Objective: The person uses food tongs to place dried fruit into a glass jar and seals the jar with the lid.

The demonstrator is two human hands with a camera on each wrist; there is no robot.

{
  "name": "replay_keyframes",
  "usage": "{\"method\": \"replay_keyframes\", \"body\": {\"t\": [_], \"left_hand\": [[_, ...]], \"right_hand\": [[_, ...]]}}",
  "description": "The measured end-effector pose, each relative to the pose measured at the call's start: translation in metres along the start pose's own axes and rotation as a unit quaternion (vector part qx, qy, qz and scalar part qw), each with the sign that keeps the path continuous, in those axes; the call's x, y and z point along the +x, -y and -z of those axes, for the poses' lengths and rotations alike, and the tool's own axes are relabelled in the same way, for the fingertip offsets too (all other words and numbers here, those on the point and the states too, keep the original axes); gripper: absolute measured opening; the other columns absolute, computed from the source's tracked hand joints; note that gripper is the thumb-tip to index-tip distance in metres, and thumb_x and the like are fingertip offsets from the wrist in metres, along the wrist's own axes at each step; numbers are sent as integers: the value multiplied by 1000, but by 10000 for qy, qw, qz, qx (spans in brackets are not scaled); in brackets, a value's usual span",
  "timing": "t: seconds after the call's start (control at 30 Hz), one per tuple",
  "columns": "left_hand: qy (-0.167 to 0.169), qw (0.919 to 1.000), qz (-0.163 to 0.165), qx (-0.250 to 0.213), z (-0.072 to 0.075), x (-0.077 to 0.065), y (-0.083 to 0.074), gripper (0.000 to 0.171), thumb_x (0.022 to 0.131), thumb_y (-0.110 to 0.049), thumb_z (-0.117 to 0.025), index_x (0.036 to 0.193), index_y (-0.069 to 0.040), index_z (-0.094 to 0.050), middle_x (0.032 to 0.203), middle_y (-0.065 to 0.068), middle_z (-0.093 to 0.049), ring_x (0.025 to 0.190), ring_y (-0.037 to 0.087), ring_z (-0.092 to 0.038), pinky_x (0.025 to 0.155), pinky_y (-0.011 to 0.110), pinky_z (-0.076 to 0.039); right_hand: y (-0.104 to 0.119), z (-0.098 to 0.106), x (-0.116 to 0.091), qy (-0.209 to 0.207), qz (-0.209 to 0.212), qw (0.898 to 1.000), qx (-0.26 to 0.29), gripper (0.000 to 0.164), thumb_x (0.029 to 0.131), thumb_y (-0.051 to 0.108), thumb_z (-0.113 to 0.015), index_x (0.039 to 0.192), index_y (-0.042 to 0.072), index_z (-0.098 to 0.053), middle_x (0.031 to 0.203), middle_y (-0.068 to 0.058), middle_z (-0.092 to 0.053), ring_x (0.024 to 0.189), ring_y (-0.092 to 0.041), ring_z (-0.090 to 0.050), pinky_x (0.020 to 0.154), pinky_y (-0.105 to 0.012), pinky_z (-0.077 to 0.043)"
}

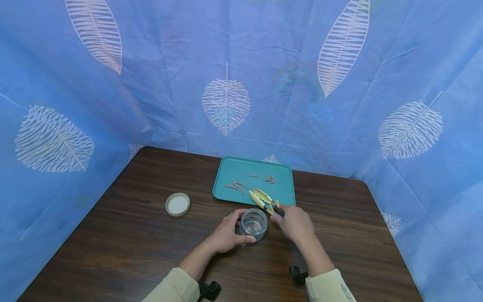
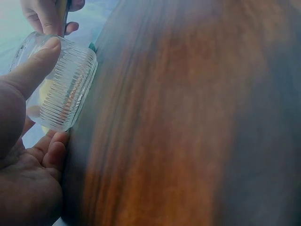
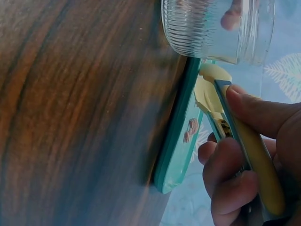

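Note:
A clear ribbed glass jar (image 1: 253, 226) stands lidless on the table, and my left hand (image 1: 227, 233) holds it with thumb and fingers around its side. In the left wrist view the thumb lies along the ribbed glass (image 2: 70, 87). My right hand (image 1: 296, 222) grips a pair of tongs (image 1: 261, 198) with pale yellow tips, pictured also in the right wrist view (image 3: 249, 150). The tips point over the near edge of a teal tray (image 1: 249, 163), just behind the jar. Several thin pinkish strips (image 1: 240, 184) lie on the tray, with nothing visible between the tongs' tips.
A round lid (image 1: 177, 204) with a white inside lies on the dark wooden table (image 1: 143, 239), left of the jar. Blue cloth (image 1: 264, 105) with white leaf prints hangs behind the table and along both sides.

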State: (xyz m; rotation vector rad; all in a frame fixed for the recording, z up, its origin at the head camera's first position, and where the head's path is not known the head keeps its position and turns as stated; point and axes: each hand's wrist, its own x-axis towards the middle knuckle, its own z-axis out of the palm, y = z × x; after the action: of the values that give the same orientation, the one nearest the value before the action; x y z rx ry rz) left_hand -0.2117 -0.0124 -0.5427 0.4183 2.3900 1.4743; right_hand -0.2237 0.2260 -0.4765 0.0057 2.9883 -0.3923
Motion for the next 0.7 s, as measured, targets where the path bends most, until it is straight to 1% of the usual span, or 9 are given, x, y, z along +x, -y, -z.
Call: {"method": "replay_keyframes", "body": {"t": [0.13, 0.3, 0.4, 0.53, 0.7], "left_hand": [[-8, 10000, -8, 15, 0, 1, 2, 88, 90, -36, -91, 162, -18, -44, 158, 15, -54, 136, 37, -58, 110, 61, -51], [-14, 10000, 14, 75, -1, 4, 4, 88, 90, -39, -91, 162, -19, -43, 158, 14, -54, 135, 35, -58, 109, 59, -51], [-8, 9999, 42, 94, -2, 5, 5, 89, 91, -41, -90, 162, -20, -43, 158, 13, -54, 135, 34, -58, 109, 58, -51], [-3, 10000, 40, 87, -2, 4, 4, 89, 90, -40, -91, 162, -19, -43, 159, 15, -53, 136, 36, -58, 110, 59, -51], [-7, 10000, 44, 70, -1, 2, 2, 89, 91, -39, -91, 162, -18, -42, 159, 16, -52, 136, 38, -58, 110, 60, -51]], "right_hand": [[1, 0, 0, -40, -80, 10000, 23, 58, 103, 41, -76, 150, 9, -65, 140, -23, -72, 115, -45, -73, 88, -59, -60], [1, -4, -2, -206, -134, 9996, 136, 56, 102, 39, -77, 150, 10, -66, 141, -23, -72, 117, -46, -73, 89, -60, -60], [-2, -6, -2, -252, -143, 9994, 202, 56, 103, 39, -76, 150, 10, -66, 143, -24, -70, 122, -47, -71, 93, -62, -60], [-6, -10, -4, -204, -195, 9992, 299, 57, 104, 39, -75, 150, 8, -65, 145, -24, -69, 128, -48, -68, 100, -64, -57], [-9, -11, -6, -161, -245, 9987, 416, 58, 103, 39, -75, 150, 7, -65, 146, -25, -68, 130, -48, -67, 103, -64, -56]]}}
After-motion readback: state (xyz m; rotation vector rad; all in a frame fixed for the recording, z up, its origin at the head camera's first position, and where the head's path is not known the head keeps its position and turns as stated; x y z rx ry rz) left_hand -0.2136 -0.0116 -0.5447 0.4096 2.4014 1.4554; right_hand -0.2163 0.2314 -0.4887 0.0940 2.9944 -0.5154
